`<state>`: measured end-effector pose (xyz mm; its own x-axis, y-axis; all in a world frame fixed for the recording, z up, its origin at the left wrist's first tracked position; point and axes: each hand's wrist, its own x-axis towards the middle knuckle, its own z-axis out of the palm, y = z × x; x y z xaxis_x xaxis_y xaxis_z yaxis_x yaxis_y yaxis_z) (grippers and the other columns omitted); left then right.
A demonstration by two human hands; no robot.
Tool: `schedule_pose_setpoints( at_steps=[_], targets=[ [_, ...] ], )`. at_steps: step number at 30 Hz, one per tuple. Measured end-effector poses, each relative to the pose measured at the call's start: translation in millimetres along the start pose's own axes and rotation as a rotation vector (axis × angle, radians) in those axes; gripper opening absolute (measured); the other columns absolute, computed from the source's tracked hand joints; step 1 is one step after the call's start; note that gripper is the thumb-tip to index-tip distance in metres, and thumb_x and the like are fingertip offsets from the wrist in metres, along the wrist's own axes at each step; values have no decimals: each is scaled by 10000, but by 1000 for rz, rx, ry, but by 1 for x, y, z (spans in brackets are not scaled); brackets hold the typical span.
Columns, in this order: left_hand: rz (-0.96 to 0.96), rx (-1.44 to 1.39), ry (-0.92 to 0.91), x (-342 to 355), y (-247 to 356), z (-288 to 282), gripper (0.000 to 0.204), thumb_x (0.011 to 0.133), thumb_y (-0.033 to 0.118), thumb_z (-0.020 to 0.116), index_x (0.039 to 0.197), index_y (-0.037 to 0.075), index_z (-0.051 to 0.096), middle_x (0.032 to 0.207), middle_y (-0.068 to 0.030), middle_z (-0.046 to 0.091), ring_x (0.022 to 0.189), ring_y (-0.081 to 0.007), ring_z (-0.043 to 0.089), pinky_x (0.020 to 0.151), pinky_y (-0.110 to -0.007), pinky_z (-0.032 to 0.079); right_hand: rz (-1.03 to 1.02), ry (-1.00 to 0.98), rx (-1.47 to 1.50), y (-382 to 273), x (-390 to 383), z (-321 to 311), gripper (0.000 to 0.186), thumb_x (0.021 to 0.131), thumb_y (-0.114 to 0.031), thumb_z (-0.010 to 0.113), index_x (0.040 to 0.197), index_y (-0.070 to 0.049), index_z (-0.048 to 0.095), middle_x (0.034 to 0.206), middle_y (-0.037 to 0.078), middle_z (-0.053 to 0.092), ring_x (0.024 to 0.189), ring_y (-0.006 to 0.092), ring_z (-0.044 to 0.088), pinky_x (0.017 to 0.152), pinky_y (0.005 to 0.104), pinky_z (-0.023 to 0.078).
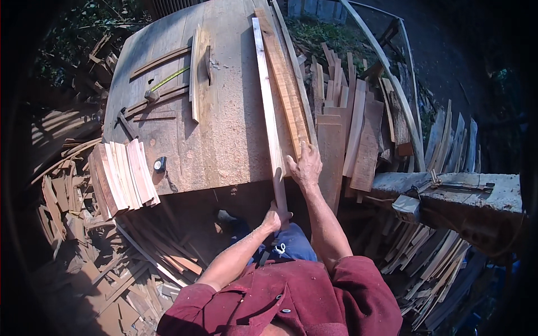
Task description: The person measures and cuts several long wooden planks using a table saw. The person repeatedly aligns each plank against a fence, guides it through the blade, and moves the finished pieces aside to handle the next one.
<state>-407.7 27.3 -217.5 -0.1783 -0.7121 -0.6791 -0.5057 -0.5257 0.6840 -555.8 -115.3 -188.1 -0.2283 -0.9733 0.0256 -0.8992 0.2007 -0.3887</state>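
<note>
My left hand (274, 218) is closed round the lower end of a long pale wood strip (265, 84), which extends up across the wooden work table (224, 151). My right hand (305, 166) lies with its fingers spread at the near end of a rough, orange-brown board (286, 89), just right of the strip. A narrow batten runs along the table's right edge beside that board.
Short boards (124, 175) are stacked at the table's left front, near a tape measure (160, 164). Loose battens (195, 73) lie farther back. Offcuts (73, 224) pile up on the left, boards (358, 140) on the right, beside a weathered ledge (465, 201).
</note>
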Motion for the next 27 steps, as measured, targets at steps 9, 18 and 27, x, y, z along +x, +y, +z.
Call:
schedule_pose_setpoints(
  at_steps=[9, 18, 27],
  targets=[
    [-30, -148, -41, 28, -4, -7, 676, 860, 592, 717, 814, -82, 695, 725, -152, 675, 719, -226, 668, 663, -424, 524, 143, -450, 19, 38, -1, -10, 1009, 788, -256, 799, 1613, -152, 227, 1415, 252, 479, 1219, 427, 567, 1020, 501, 497],
    [80, 102, -119, 41, 15, -10, 1056, 825, 920, 383, 838, -95, 674, 717, -306, 638, 842, -411, 691, 754, -526, 518, 153, -660, 902, 106, -32, -13, 961, 829, -369, 806, 1588, -70, 298, 1135, 111, 644, 998, 187, 640, 911, 360, 518],
    [59, 199, -246, 46, 25, -18, 1072, 832, 910, 383, 746, -127, 639, 697, -348, 622, 880, -490, 703, 733, -553, 524, 285, -574, 757, 100, -112, -17, 863, 950, -554, 601, 1606, -108, 261, 1085, 247, 710, 1009, 373, 703, 883, 422, 538]
  ],
)
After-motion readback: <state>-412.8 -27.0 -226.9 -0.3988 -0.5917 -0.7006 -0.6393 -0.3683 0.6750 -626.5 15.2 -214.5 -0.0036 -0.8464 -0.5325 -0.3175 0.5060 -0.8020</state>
